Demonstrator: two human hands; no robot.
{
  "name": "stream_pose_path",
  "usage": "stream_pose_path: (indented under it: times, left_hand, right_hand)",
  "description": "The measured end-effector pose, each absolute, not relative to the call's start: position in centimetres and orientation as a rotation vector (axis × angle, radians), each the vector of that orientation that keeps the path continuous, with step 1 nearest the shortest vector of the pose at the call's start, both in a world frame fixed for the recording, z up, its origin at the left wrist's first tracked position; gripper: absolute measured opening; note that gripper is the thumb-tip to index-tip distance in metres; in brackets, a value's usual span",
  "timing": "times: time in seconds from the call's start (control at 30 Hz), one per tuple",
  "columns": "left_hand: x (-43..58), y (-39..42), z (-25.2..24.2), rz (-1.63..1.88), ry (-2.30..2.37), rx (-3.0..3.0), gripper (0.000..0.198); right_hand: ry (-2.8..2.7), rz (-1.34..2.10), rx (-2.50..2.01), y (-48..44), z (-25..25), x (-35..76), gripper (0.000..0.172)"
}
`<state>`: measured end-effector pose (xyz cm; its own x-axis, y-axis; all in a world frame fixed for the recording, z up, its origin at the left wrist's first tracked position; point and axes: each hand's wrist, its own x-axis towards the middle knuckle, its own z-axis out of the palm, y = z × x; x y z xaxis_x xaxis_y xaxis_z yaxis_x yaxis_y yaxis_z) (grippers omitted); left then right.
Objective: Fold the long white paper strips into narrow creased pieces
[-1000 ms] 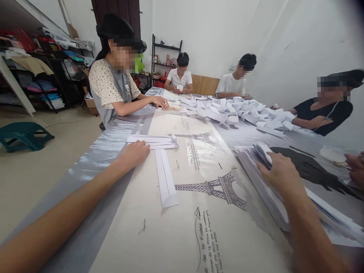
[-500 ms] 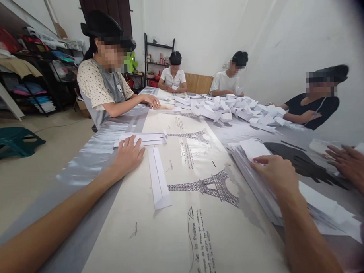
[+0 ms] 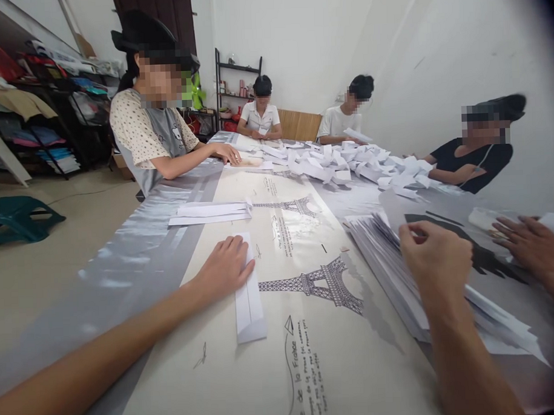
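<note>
My left hand (image 3: 229, 266) lies over the upper part of a folded white paper strip (image 3: 251, 314) on the printed table cover, its fingers flat on it. Beyond it lies another group of folded strips (image 3: 211, 212), apart from the hand. My right hand (image 3: 435, 253) is closed in a pinch on a white paper sheet (image 3: 392, 208), raised above a leaning stack of paper (image 3: 386, 270). The fingertips of the right hand are partly hidden by the hand itself.
A loose heap of folded papers (image 3: 343, 161) covers the far part of the table. Co-workers sit around it; one co-worker's hand (image 3: 530, 241) rests at the right edge, beside a clear plastic item (image 3: 484, 220). A green stool (image 3: 20, 213) stands on the floor at left.
My left hand has moved from the far strips toward me onto the nearer strip, which has shifted slightly toward me. My right hand has lifted a sheet from the stack.
</note>
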<state>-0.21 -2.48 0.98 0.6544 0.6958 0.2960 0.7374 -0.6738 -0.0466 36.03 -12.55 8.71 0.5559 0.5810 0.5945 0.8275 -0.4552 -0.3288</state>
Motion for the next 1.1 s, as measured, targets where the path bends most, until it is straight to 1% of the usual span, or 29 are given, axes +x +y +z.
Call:
stream_pose_path:
  times: [0.1,0.17,0.2,0.27,0.33,0.4,0.47,0.57,0.63,0.73,0.8,0.87,0.9,1.03,1.1]
  left_hand:
    - [-0.4,-2.1,1.1,-0.364,-1.145,-2.704,0.030]
    - [-0.4,-1.9,1.1,-0.364,-1.111,-2.698,0.032]
    - [-0.5,-1.7,1.1,-0.380,-1.094,-2.697,0.033]
    - [-0.7,-1.3,1.1,-0.448,-1.063,-2.710,0.036]
    - [-0.9,-1.0,1.3,-0.565,-1.065,-2.748,0.042]
    - [-1.0,-1.0,1.8,-0.750,-1.132,-2.835,0.048]
    - [-0.7,-1.3,2.4,-1.023,-1.283,-3.037,0.053]
    - [0.4,-2.4,3.3,-1.542,-1.625,-3.516,0.064]
    - [1.3,-3.2,3.4,-1.769,-1.813,-3.649,0.058]
    - [2.1,-3.7,3.0,-2.259,-1.938,-3.427,0.044]
    - [2.0,-3.6,2.6,-2.498,-1.974,-3.231,0.041]
    - [1.6,-3.3,2.2,-2.586,-1.988,-3.109,0.040]
    - [1.4,-3.2,2.0,-2.589,-1.996,-3.077,0.041]
    - [1.2,-2.9,1.4,-2.447,-2.065,-3.107,0.044]
    - [1.2,-3.0,1.1,-2.370,-2.069,-3.198,0.044]
  right_hand:
    - [-1.030,-0.842,-1.617,-14.3,10.0,32.3,0.030]
    - [-0.949,-0.949,-1.347,-15.2,10.2,29.5,0.024]
    - [-0.912,-0.934,-1.287,-15.3,10.0,28.2,0.021]
    - [-0.999,-0.689,-1.306,-15.0,9.1,26.1,0.018]
    - [-1.136,-0.217,-1.314,-14.2,7.8,24.6,0.023]
    - [-1.303,0.261,-1.342,-13.2,6.2,23.7,0.026]
    - [-1.303,0.532,-1.366,-12.3,4.9,23.0,0.028]
    - [-1.277,0.674,-1.406,-11.3,4.1,22.0,0.032]
    - [-1.303,0.746,-1.399,-10.8,4.2,21.4,0.033]
    - [-1.329,0.973,-1.342,-9.9,4.8,20.8,0.037]
    - [-1.286,1.132,-1.290,-9.2,4.9,20.7,0.046]
    - [-1.240,1.218,-1.232,-8.6,4.6,20.8,0.053]
    - [-1.234,1.244,-1.197,-8.4,4.4,20.9,0.053]
    - [-1.241,1.341,-1.122,-8.7,3.5,21.1,0.045]
    - [-1.217,1.386,-1.123,-9.1,3.4,21.2,0.046]
